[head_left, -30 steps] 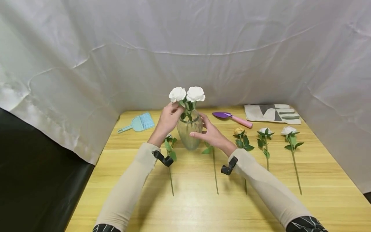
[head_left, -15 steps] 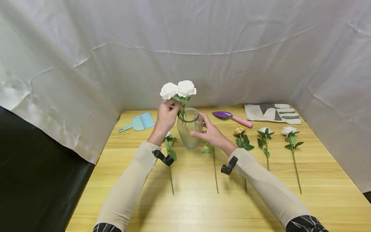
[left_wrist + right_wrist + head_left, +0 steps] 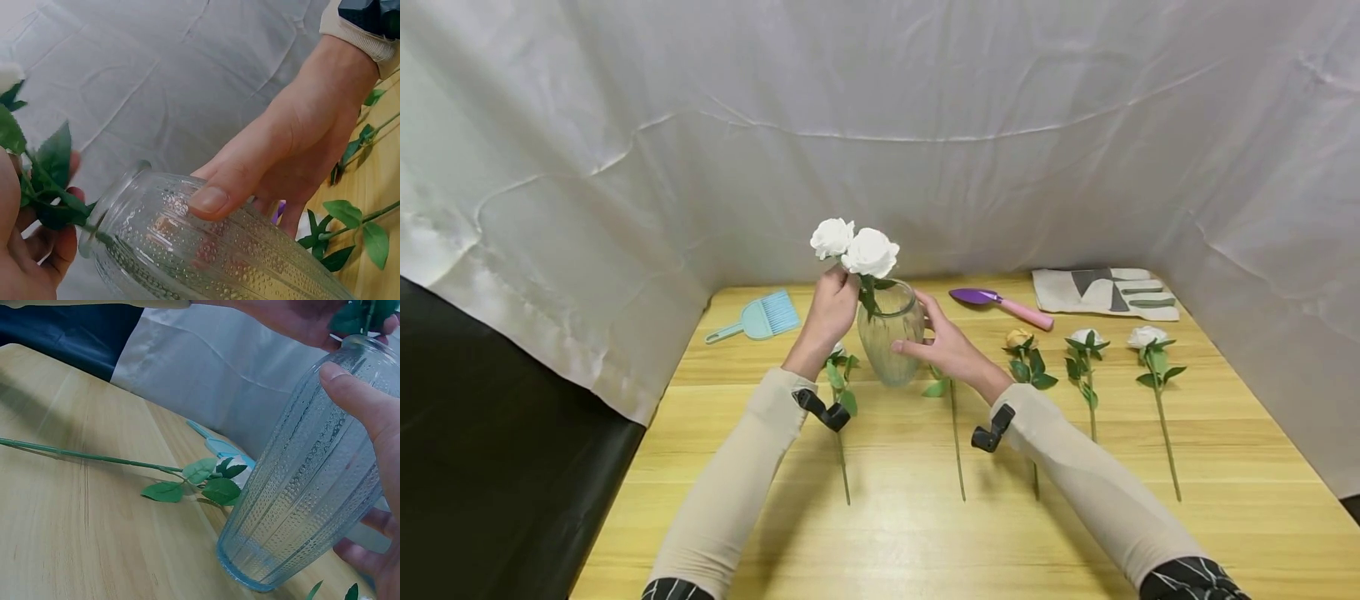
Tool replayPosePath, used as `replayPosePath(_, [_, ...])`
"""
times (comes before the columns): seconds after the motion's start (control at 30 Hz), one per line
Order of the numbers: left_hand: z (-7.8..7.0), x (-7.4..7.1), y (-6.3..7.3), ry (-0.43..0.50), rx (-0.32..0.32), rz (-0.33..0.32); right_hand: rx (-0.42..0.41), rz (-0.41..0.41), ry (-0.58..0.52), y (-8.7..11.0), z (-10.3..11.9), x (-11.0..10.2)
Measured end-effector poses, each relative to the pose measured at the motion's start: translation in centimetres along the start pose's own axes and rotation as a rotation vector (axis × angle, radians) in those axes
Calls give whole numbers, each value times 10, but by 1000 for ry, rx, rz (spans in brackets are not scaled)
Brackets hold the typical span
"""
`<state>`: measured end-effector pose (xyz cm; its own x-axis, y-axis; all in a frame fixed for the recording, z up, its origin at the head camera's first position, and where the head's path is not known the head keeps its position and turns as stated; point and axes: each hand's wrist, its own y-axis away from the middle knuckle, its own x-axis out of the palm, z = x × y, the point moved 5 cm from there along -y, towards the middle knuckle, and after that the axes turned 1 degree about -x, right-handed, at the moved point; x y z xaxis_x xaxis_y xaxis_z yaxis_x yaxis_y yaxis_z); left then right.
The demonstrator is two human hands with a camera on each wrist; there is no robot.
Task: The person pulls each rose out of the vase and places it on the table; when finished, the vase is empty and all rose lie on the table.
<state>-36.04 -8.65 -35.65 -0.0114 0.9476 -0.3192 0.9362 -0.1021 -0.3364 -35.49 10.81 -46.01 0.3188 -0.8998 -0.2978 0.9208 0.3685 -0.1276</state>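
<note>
Two held roses (image 3: 870, 252) farther left — one vase (image 3: 883, 354)

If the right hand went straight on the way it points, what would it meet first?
The vase, which the right hand holds; beyond it, probably the left hand or white roses there, though depth is unclear.

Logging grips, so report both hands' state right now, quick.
Left hand: closed, holding at least one white rose by its stem.
Right hand: holding the glass vase by its side.
</note>
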Motion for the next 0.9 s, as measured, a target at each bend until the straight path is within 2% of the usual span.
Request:
replayPosePath(0.3, [0, -2, -1, -16, 16, -69, -6, -2, 3, 1, 2, 0])
replayPosePath(0.47, [3, 0, -1, 90, -17, -69, -6, 2, -5, 1, 2, 1])
replayPosePath(0.57, [2, 1, -1, 161, 5, -41, -9, 6, -10, 1, 3, 2])
replayPosePath(0.7, [0, 2, 0, 161, 50, 34, -3, 5, 3, 2, 3, 1])
replayPosePath(0.9, [-1, 2, 0, 115, 21, 114, 1, 8, 11, 2, 2, 1])
